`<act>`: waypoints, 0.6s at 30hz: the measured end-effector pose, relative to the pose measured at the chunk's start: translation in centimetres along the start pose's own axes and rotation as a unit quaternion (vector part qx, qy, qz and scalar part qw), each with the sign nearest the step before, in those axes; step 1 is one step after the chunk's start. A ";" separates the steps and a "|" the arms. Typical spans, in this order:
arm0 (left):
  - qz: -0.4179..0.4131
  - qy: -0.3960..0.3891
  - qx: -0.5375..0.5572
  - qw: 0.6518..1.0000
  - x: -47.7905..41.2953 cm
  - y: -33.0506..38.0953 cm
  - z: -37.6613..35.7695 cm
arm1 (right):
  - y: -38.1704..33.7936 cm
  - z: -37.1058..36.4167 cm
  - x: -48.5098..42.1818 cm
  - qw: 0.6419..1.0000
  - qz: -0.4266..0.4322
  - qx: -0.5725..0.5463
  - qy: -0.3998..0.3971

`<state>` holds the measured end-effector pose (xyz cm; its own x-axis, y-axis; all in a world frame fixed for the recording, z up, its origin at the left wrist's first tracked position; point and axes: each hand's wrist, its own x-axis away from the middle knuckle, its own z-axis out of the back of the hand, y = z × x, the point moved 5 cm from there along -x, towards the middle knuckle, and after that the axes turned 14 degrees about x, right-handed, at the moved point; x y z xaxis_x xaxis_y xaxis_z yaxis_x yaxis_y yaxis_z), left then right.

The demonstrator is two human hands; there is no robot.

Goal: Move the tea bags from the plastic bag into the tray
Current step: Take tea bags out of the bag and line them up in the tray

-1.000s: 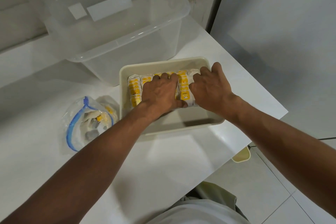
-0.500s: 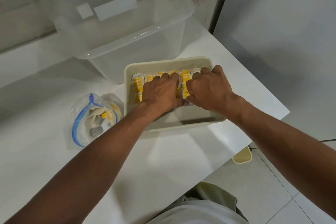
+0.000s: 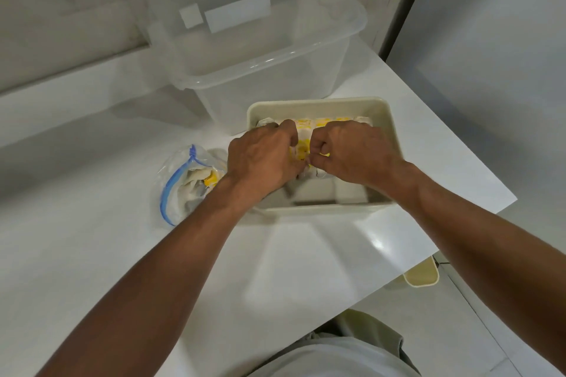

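**Tea bags being squared up in the tray**

Step in hand, as judged: the row of tea bags (image 3: 303, 138) is being pressed and straightened against the far wall of the tray (image 3: 389, 119). It would be done best with even pressure from both sides, so the packets are kept upright and tight; the near half of the tray is bare and should be kept free for the rest.

The left hand (image 3: 263, 159) is curled, fingers bent down over the left end of the row, in contact with the packets. The right hand (image 3: 358, 151) is likewise half-closed, knuckles up, thumb tucked at the near edge of the row. Whether a single packet is pinched in either hand cannot be told.

Surroundings, large to small:
- Counter (image 3: 92, 254), white and glossy; the tray is set near its right corner.
- Clear bin (image 3: 260, 70), just behind the tray, nearly touching. Reach to the far wall is crowded by it.
- Bag (image 3: 183, 180), blue-zipped and open, just left of the tray. More packets, one yellow, are seen inside, so the transfer is judged unfinished.
- Small cream container (image 3: 421, 275), below the counter edge, out of the way.
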<state>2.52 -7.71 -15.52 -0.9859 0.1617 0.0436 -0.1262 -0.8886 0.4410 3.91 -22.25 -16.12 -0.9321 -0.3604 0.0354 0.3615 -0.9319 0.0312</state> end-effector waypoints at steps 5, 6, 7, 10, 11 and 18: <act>0.024 0.020 0.040 0.999 2.1 -2.2 2.4 | -2.7 1.2 -0.4 0.999 0.003 -0.038 0.004; 0.029 0.025 0.053 0.998 2.7 -2.7 3.0 | -3.2 1.4 -0.5 0.999 0.003 -0.048 0.007; 0.033 0.031 0.070 0.997 3.3 -3.3 3.6 | -3.8 1.6 -0.6 0.998 0.004 -0.062 0.007; 0.054 0.045 0.123 0.990 5.1 -5.7 5.1 | -5.6 2.2 -0.8 0.994 0.006 -0.110 0.003; 0.065 0.047 0.135 0.988 5.6 -6.6 5.4 | -6.2 2.4 -0.9 0.993 0.010 -0.121 0.003; 0.125 0.060 0.213 0.967 8.3 -12.4 6.1 | -10.4 3.3 -1.2 0.988 0.059 -0.145 0.013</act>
<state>-3.47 7.34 -15.15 -0.9887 -0.1092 0.1023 0.1485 -0.6320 0.7606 1.37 -11.96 -13.20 -0.8854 -0.4649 -0.0033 0.4497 -0.8545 -0.2599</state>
